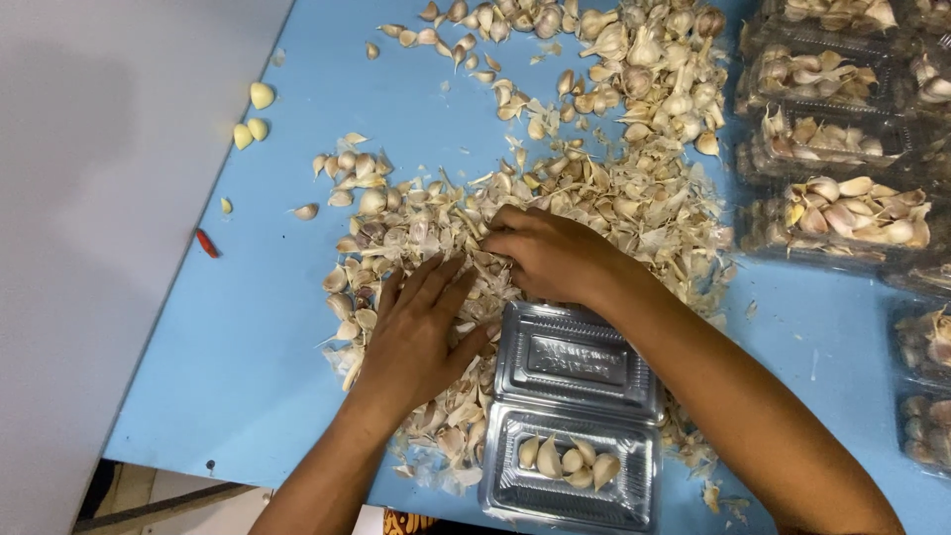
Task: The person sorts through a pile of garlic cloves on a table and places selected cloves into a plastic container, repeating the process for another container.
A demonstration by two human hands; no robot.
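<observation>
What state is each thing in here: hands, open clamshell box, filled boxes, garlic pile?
Left hand: flat, fingers spread on the garlic pile.
Right hand: curled, fingers in the pile.
Clamshell box: open, a few cloves inside.
Filled boxes: stacked, full; lids unclear.
Peeled cloves: loose, apart from pile.

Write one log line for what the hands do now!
left hand: flat on garlic pile | right hand: picking cloves | open clear box: few cloves

Blue table top [248, 337] beside a pale grey wall [79, 248], evenly lit.
</observation>
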